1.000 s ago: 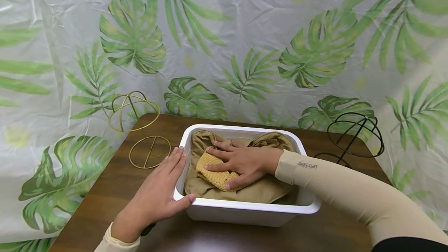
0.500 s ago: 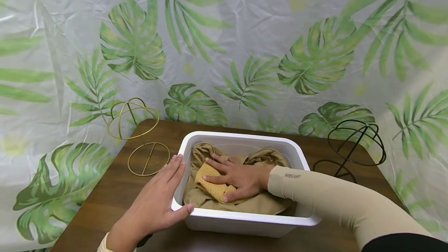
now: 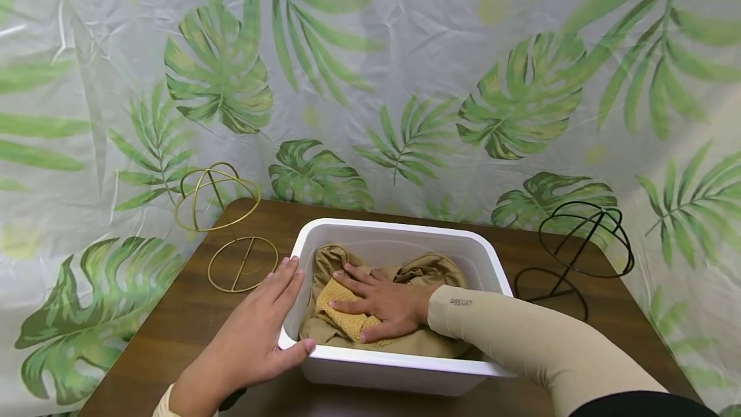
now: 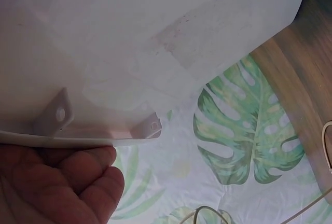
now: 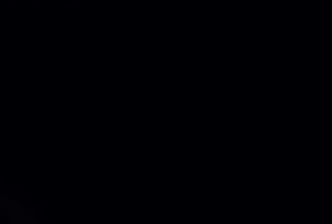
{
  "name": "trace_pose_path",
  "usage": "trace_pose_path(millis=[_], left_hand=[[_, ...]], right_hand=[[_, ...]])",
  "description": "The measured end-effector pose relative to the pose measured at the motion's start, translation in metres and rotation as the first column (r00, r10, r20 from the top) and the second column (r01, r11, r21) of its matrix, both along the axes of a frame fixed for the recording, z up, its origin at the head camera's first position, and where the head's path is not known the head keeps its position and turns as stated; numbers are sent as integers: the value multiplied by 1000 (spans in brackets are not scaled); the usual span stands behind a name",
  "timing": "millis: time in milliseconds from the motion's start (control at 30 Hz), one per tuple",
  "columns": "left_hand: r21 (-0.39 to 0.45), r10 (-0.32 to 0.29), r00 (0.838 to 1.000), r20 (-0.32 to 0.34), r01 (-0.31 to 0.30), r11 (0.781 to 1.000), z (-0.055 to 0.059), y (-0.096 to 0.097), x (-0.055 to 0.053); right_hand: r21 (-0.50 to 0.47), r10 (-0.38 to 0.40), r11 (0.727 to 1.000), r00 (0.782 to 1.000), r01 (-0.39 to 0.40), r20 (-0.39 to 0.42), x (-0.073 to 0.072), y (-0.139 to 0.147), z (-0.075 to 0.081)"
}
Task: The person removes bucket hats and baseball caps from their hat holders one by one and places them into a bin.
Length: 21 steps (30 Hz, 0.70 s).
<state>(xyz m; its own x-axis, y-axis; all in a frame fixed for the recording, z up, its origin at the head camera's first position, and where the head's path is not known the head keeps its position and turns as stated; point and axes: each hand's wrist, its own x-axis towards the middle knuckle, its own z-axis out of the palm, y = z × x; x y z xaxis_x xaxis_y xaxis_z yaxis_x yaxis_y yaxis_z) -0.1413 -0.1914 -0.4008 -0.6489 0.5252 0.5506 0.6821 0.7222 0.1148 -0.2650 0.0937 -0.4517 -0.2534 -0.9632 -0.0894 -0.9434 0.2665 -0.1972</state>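
Note:
A white plastic tub (image 3: 399,357) stands on the table with khaki fabric (image 3: 419,344) bundled inside. On that fabric lies a mustard-yellow textured cloth (image 3: 338,307). My right hand (image 3: 384,306) presses flat on the yellow cloth, fingers spread and straight. At the tub's left rim rests my left hand (image 3: 249,330), its fingers straight along the side and its thumb at the near corner. In the left wrist view, the fingers of the left hand (image 4: 67,182) lie against the rim's underside, beside the tub's outer wall (image 4: 114,42). The right wrist view is black.
A gold wire stand (image 3: 243,264) is at the left of the wooden table (image 3: 173,314). A black wire stand (image 3: 579,269) stands at the right, behind my forearm. A leaf-printed sheet (image 3: 405,50) hangs behind the table.
My right hand has pushed down, and the cloths sit lower in the tub, showing more inner wall. My left hand stays at the rim. The head view has tilted up slightly.

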Motion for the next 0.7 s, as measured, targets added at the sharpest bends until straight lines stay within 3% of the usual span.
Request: trace_pose_path(millis=[200,433,567,700], left_hand=[[-1,8,1000,0,-8,1000,1,-5,-5],[-11,14,1000,17,-14,1000,-8,-6,0],[-17,6,1000,2,-6,1000,-8,-7,0],[-21,-16,1000,-6,16,1000,-6,-9,-1]], right_hand=[[1,6,1000,1000,-6,-5,-7,-7,3],[47,36,998,999,-34,-21,-4,-8,16],[79,43,996,997,-38,-71,-1,-7,38],[69,26,997,994,-19,-105,6,-2,76]])
